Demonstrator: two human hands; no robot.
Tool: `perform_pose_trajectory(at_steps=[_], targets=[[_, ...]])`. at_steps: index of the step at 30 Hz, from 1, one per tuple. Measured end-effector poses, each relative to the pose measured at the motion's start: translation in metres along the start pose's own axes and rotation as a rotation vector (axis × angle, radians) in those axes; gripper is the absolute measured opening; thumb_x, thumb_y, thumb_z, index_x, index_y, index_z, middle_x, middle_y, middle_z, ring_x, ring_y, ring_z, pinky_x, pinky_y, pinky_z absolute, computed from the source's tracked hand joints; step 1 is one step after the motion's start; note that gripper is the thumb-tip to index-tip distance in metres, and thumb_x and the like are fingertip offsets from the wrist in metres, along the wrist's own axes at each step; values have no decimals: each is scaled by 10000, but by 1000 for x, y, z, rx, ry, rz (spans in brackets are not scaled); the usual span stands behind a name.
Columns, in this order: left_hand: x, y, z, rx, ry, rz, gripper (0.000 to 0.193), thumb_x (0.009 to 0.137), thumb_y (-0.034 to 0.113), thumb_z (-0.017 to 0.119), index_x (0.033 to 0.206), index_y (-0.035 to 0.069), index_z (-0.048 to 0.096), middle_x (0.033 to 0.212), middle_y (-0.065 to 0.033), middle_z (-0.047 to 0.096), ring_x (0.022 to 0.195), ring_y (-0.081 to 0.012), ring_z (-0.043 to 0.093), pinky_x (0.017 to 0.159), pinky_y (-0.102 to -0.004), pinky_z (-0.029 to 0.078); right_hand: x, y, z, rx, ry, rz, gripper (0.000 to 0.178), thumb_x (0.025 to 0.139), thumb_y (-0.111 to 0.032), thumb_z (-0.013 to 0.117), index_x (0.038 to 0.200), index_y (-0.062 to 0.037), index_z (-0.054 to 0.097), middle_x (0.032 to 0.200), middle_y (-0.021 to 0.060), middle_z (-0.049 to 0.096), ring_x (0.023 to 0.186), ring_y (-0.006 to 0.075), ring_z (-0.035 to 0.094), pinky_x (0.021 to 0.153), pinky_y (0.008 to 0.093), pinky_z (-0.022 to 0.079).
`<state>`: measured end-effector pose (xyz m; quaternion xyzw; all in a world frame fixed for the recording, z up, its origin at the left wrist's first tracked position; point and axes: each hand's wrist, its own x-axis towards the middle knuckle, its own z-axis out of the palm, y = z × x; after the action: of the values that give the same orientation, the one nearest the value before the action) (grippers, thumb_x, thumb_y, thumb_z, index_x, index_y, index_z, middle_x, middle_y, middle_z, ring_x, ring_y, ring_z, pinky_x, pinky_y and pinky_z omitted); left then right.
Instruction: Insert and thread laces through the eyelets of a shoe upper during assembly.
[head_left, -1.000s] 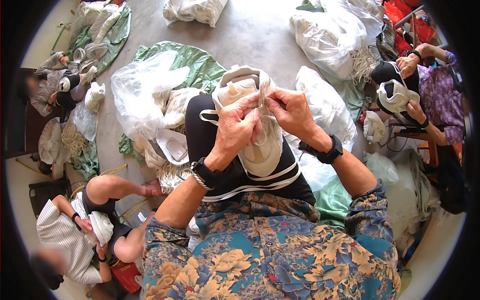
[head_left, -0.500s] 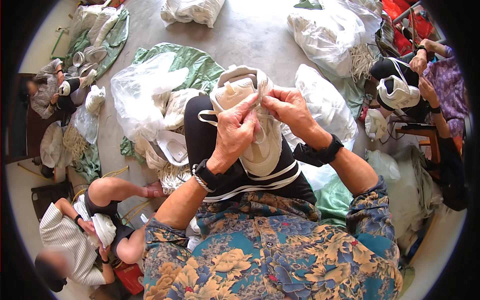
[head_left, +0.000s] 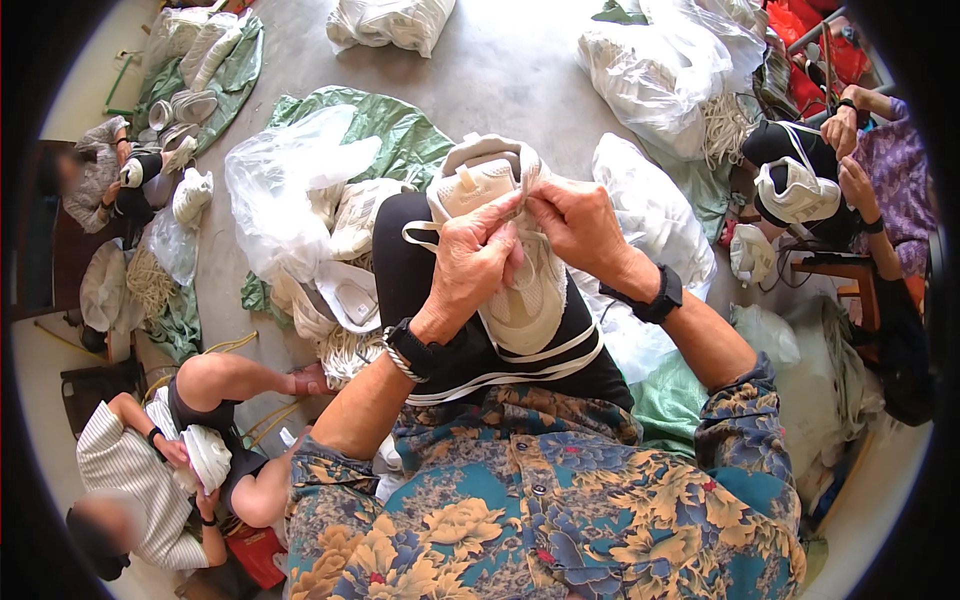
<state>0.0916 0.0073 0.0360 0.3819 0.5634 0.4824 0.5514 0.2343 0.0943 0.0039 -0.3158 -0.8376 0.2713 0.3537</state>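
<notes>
A beige-cream sneaker [head_left: 525, 315] rests on my black-trousered leg, toe toward me and its padded tongue [head_left: 476, 188] toward the far side. My left hand [head_left: 472, 255] lies over the lacing, fingers closed on the shoe, index fingertip at the eyelet edge. Pressed against the same edge, my right hand [head_left: 580, 228] pinches what looks like the shoelace; its fingertips hide most of it. A pale lace loop [head_left: 420, 236] sticks out left of the shoe. White laces [head_left: 500, 375] lie across my lap below the toe.
Clear plastic bags [head_left: 280, 190] and shoes lie left of my leg on green sheeting; another white bag [head_left: 650, 220] is at the right. Co-workers with shoes sit at far left, lower left and right. A lace bundle [head_left: 350, 355] lies beside my left wrist.
My right hand has drawn in slightly, its fingers and wrist turning at the eyelet edge. My left hand stays nearly in place, and the shoe shifts slightly to the right in view.
</notes>
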Motion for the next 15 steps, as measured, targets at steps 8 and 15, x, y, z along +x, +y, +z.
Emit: perform_pose_trajectory(at_steps=[8, 15], targets=[[0, -12, 0, 154, 12, 135, 389, 892, 25, 455, 1280, 25, 491, 624, -4, 562, 473, -43, 478, 424, -183, 396, 3, 2, -11, 335, -92, 229, 78, 758, -45, 632, 813, 9, 624, 614, 126, 580, 538, 123, 544, 528, 269, 441], [2, -12, -4, 262, -14, 232, 366, 886, 12, 448, 1244, 20, 528, 601, -8, 553, 479, -51, 486, 434, -202, 407, 12, -2, -18, 43, -148, -53, 92, 765, -79, 600, 843, -29, 594, 713, 162, 609, 623, 331, 593, 565, 387, 462]])
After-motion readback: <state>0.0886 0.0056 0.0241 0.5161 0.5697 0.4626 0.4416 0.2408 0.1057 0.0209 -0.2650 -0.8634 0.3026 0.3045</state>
